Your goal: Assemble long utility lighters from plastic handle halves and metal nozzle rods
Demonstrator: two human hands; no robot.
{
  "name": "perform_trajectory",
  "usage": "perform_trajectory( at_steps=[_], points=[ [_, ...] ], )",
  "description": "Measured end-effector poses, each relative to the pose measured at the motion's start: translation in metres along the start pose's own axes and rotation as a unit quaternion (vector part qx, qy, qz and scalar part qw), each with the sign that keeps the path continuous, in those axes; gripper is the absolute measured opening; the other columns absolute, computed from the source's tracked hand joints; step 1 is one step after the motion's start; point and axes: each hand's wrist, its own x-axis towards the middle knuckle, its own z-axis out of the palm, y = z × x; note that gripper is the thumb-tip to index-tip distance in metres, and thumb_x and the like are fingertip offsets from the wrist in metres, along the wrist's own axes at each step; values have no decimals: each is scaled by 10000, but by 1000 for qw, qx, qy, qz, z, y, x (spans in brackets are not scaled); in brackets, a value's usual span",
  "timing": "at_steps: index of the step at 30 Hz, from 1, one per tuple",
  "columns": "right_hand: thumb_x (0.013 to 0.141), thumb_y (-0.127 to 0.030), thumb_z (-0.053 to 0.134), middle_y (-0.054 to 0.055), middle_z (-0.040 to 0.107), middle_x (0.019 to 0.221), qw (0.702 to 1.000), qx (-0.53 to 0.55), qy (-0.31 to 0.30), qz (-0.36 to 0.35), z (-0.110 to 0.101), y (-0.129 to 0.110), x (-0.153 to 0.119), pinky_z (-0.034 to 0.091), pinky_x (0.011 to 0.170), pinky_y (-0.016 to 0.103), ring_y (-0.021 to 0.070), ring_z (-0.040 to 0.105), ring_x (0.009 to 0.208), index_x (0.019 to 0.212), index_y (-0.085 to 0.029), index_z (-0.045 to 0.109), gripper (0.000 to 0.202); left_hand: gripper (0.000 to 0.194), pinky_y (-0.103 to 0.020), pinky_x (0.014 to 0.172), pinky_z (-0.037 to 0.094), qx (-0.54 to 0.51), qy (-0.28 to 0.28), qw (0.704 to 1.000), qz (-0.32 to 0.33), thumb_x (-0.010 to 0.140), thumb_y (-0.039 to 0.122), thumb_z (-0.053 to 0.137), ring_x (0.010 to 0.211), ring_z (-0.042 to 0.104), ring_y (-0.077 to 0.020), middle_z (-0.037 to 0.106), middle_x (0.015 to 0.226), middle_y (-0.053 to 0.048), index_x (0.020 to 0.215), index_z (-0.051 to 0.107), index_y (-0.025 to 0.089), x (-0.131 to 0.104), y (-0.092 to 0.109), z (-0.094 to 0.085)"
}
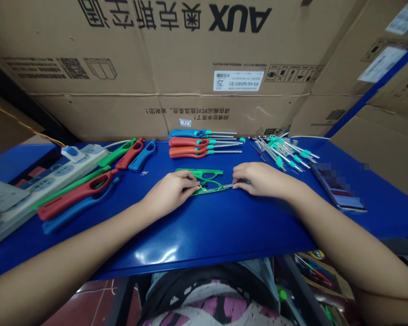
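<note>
Two green lighter shell halves lie on the blue table in the middle: the farther half [207, 172] is loose, the nearer half [212, 190] is between my hands. My left hand [177, 190] is closed at the nearer half's left part, fingers pinching a thin wire or small part there. My right hand [253, 179] pinches the end of a thin metal rod [227, 186] at the right end of that shell. The rod's far end is hidden by the fingers.
Behind lie several assembled lighters [190, 152]. Rods with teal collars [287, 151] are at back right, beside a phone [338, 188]. Coloured shells [76, 194] and a power strip [51, 179] are on the left. A cardboard wall [177, 59] stands behind.
</note>
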Motion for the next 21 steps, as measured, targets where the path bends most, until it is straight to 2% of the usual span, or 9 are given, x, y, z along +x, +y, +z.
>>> perform_trajectory(
  at_steps=[4,8,13,15,18,21],
  points=[
    [896,-156,601,48,684,908,1000,-5,0,4,0,0,0,405,691,304,187,622,828,823,-172,675,106,327,-349,778,579,103,-32,994,-2,1008,279,479,873,696,-224,705,1047,-104,964,789,184,-3,8,-6],
    [897,-158,600,47,682,910,1000,-2,1,8,0,0,0,397,682,294,177,614,812,825,-174,667,100,395,-340,742,567,172,-48,984,15,1022,301,418,801,656,-207,677,964,-114,943,783,172,-6,17,-16],
    [914,-168,584,47,664,904,1000,30,2,2,1,2,-1,397,673,281,156,591,771,827,-169,657,113,354,-416,816,547,223,-79,971,28,1001,285,462,934,611,-282,631,1004,-152,1204,708,132,-11,24,-17],
    [917,-169,581,49,662,906,1000,31,1,3,0,1,-2,399,673,280,155,590,771,828,-167,654,116,357,-440,836,542,222,-84,971,27,994,264,476,971,600,-303,623,1035,-161,1245,681,115,-12,24,-15],
    [926,-212,590,57,667,917,1000,21,3,7,-1,-3,-3,399,661,284,161,589,763,864,-167,662,105,317,-416,832,551,176,-89,980,12,981,211,489,912,620,-272,628,1023,-149,1194,699,107,-10,22,-12],
    [952,-294,585,60,678,942,999,35,4,-5,-2,-4,-2,410,680,290,172,602,793,947,-179,676,147,319,-387,850,560,112,-68,991,-1,961,197,535,918,633,-253,632,1036,-139,1235,677,121,-8,17,-8]
  ],
)
